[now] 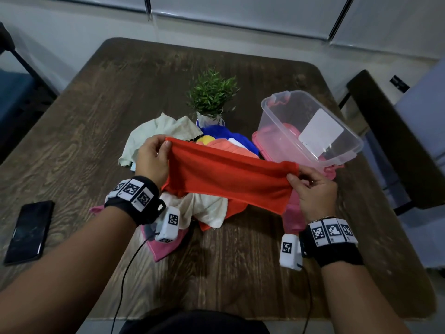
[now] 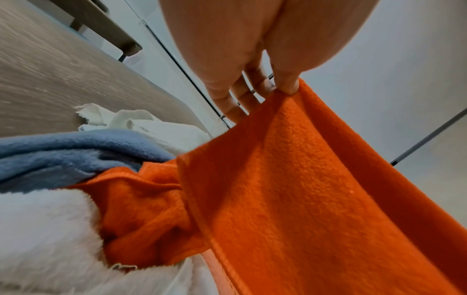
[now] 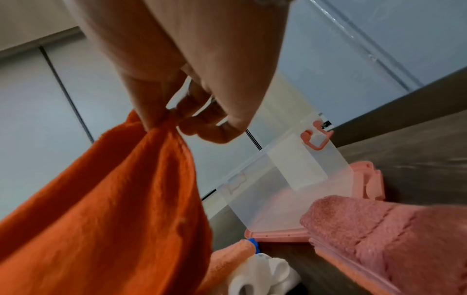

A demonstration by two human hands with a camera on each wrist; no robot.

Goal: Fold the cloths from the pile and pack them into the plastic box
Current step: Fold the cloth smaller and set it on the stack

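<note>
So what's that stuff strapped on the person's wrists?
Each bare forearm wears a black wrist strap: left, right. Both carry white square tags with black pixel patterns. A small white camera box hangs under each wrist, trailing a thin black cable. No sleeves show.

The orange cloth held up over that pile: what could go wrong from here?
The orange cloth is only pinched at its top corners by the left hand and right hand, so a corner might slip. Its lower edge hangs near the pile and could drag cloths. The box sits tilted on its pink lid; packing may tip it.
</note>
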